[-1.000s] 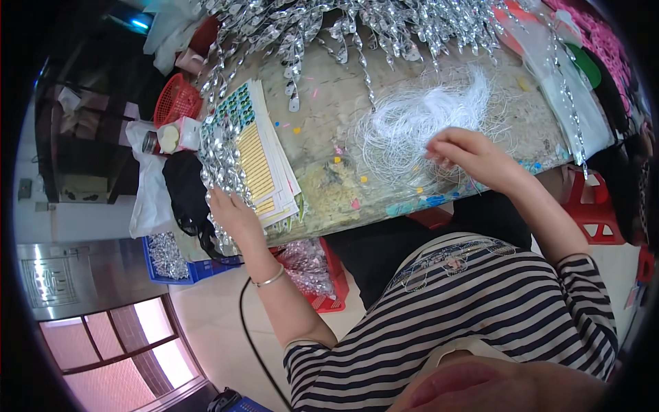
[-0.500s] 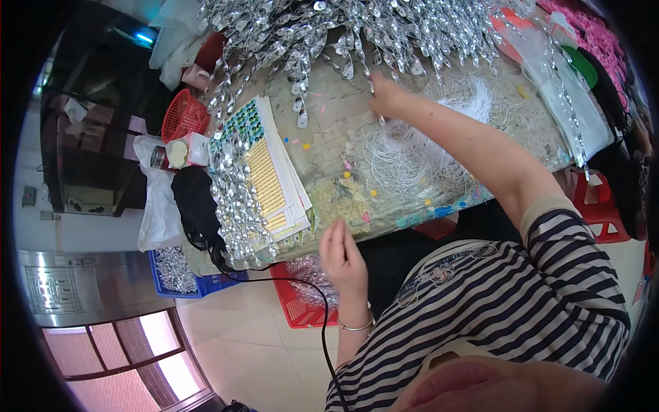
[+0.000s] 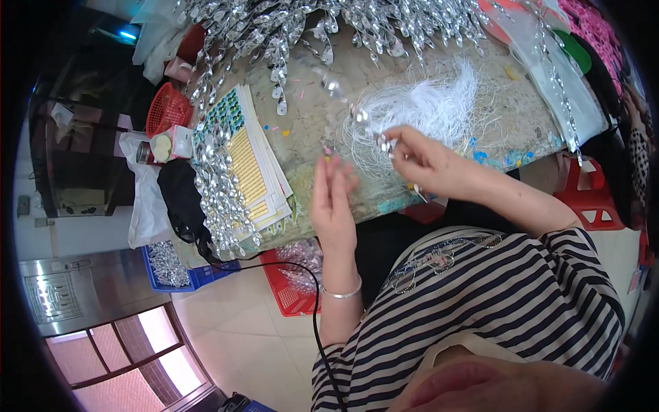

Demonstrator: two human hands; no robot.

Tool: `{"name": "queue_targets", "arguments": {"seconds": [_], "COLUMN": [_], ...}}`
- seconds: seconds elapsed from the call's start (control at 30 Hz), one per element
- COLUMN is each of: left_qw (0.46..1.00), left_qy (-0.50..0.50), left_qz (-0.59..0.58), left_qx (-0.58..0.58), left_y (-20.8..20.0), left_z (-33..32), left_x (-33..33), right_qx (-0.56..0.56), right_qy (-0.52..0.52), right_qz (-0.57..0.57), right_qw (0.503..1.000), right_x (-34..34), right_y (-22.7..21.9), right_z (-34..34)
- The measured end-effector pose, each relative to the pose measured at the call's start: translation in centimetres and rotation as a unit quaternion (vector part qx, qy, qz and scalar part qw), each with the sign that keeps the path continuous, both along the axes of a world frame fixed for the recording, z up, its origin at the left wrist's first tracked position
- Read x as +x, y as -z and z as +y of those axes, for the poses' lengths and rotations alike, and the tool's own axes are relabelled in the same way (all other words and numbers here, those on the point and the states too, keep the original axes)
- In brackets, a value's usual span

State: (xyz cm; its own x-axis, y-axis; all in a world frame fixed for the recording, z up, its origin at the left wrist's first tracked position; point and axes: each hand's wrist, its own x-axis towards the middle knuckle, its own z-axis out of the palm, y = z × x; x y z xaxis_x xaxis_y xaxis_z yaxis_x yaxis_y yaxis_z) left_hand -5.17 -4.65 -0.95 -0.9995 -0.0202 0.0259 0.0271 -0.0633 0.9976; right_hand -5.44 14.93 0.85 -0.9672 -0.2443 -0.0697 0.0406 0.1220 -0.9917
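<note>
My right hand (image 3: 427, 163) is closed on the end of a strand of shiny silver beads (image 3: 358, 115), which slants up and away to the left over the table and blurs toward its far end. My left hand (image 3: 333, 196) is at the table's front edge, fingers extended and a little smeared, with nothing visible in it. Behind my right hand spreads a tangle of white thread (image 3: 432, 103). A large heap of similar silver strands (image 3: 384, 24) covers the far side of the table. More silver strands (image 3: 220, 185) lie at the left, over patterned sheets (image 3: 252, 165).
At the left stand a red basket (image 3: 169, 110), a white bag (image 3: 145, 213) and a black cloth item (image 3: 182, 196). Below the table are a blue crate (image 3: 199, 278) and a red crate (image 3: 288, 299). A black cable (image 3: 317, 302) runs past my left arm. A red stool (image 3: 583, 199) stands at right.
My right hand has drawn back toward me from the heap, bringing a silver strand along. My left hand has risen slightly, its fingers now more stretched out. The view has shifted a little.
</note>
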Motion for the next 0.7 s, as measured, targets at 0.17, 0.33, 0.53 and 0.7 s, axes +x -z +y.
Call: {"name": "queue_targets", "arguments": {"seconds": [0.17,0.33,0.53,0.7], "left_qw": [0.981,0.977,0.984,0.997], "left_qy": [-0.057,-0.116,-0.057,0.026], "left_qz": [0.017,0.051,0.038,-0.062], "left_qx": [0.183,0.174,0.164,0.033], "left_y": [-2.8,-2.9,-4.4,-3.3], "left_z": [1.3,-1.0,-5.5,-5.0], "left_x": [-1.9,-1.6,-0.1,3.0], "right_qx": [0.174,0.106,0.124,0.175], "right_qy": [-0.124,-0.176,-0.094,-0.029], "right_qz": [0.179,0.144,0.103,0.208], "right_qw": [0.961,0.968,0.983,0.962], "right_x": [4.5,5.3,1.9,-3.7], "right_y": [0.3,2.2,1.3,3.0], "right_z": [-0.9,-1.0,0.5,-0.4]}}
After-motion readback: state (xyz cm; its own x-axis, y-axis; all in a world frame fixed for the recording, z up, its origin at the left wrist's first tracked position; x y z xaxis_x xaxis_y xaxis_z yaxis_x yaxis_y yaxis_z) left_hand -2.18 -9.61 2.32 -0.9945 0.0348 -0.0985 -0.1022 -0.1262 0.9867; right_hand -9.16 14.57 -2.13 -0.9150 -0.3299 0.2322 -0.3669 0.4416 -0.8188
